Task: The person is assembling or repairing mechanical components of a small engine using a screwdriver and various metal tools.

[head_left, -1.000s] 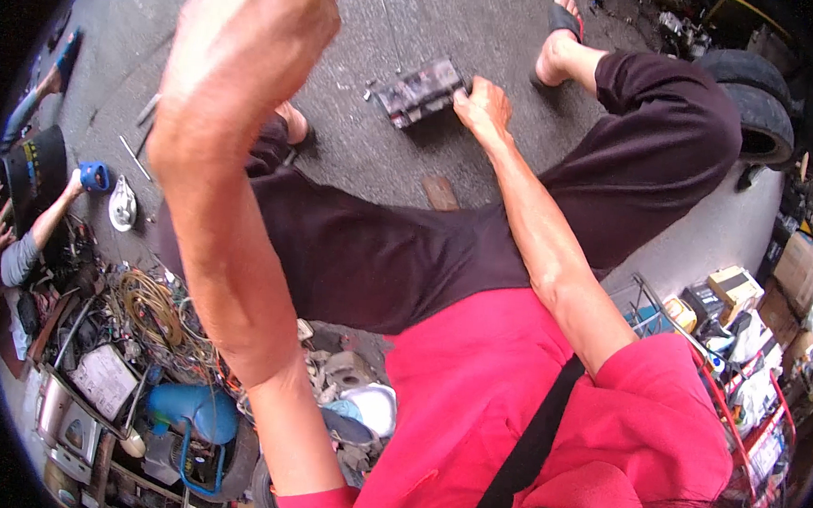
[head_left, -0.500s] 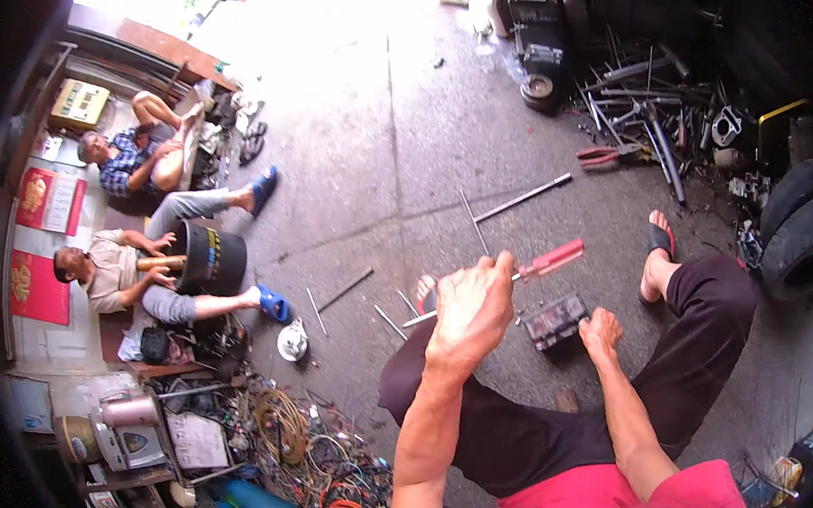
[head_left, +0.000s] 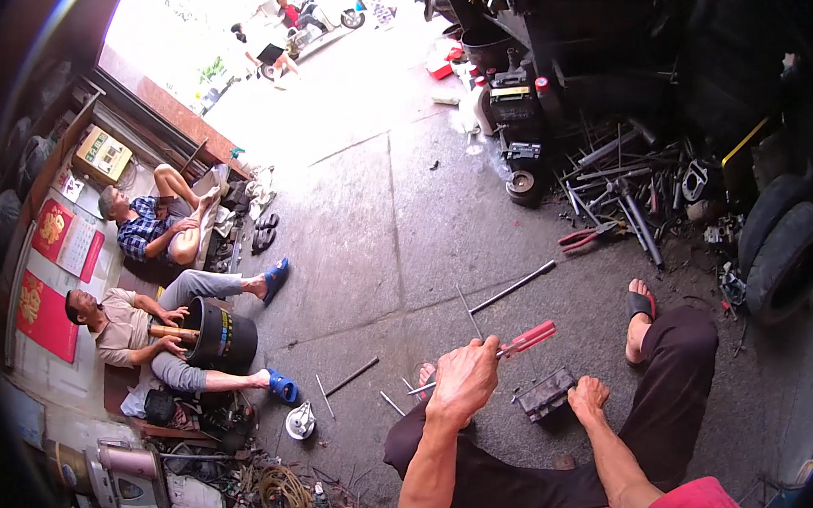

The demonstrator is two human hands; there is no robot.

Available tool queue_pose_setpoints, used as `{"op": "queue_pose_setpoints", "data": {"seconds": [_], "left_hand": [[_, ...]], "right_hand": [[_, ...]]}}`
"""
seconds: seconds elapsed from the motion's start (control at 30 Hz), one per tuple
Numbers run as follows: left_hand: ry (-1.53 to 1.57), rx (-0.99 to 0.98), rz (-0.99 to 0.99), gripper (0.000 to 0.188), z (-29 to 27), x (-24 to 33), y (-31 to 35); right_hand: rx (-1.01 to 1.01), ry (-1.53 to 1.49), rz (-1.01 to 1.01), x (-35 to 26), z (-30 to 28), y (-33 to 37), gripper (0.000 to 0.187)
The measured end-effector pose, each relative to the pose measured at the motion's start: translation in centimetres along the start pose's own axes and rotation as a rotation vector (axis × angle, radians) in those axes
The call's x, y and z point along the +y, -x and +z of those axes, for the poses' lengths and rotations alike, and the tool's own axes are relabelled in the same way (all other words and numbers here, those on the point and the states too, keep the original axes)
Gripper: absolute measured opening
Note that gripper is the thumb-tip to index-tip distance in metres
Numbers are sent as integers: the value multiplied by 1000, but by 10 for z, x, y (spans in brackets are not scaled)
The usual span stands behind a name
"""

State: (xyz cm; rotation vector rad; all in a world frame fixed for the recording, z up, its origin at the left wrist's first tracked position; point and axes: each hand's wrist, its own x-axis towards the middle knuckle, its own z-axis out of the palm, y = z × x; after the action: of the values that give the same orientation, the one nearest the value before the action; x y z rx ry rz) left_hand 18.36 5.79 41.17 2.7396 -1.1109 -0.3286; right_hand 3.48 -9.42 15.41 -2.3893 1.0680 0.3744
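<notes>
My left hand [head_left: 464, 379] is closed round the shaft of a screwdriver. The screwdriver's red see-through handle [head_left: 528, 338] sticks out past my fingers to the upper right, and its metal tip points to the lower left. My right hand [head_left: 589, 398] is closed at the right end of a dark, boxy block [head_left: 545, 394] with a scuffed top, which looks like a small battery. That block sits on the floor between my feet. My right fingertips are partly hidden, so their exact hold on it is unclear.
A T-handle wrench [head_left: 514, 286] and a smaller one [head_left: 352, 378] lie on the floor. Red-handled pliers [head_left: 586, 237] lie beside a heap of metal tools [head_left: 634, 189]. Tires [head_left: 788, 249] stand at right. Two people sit at left, near a black bucket [head_left: 225, 334].
The view has tilted up, showing more of the bright doorway and riders outside. My left hand still holds the screwdriver and my right hand stays at the block.
</notes>
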Motion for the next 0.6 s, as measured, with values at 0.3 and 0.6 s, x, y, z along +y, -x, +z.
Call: {"op": "queue_pose_setpoints", "data": {"seconds": [0.3,0.6], "left_hand": [[31,-48,-7,15,0,-5,4],[36,-50,-11,17,0,-5,5]], "right_hand": [[-8,71,-46,-4,-3,3,15],[-61,13,18,-2,-6,-1,24]]}}
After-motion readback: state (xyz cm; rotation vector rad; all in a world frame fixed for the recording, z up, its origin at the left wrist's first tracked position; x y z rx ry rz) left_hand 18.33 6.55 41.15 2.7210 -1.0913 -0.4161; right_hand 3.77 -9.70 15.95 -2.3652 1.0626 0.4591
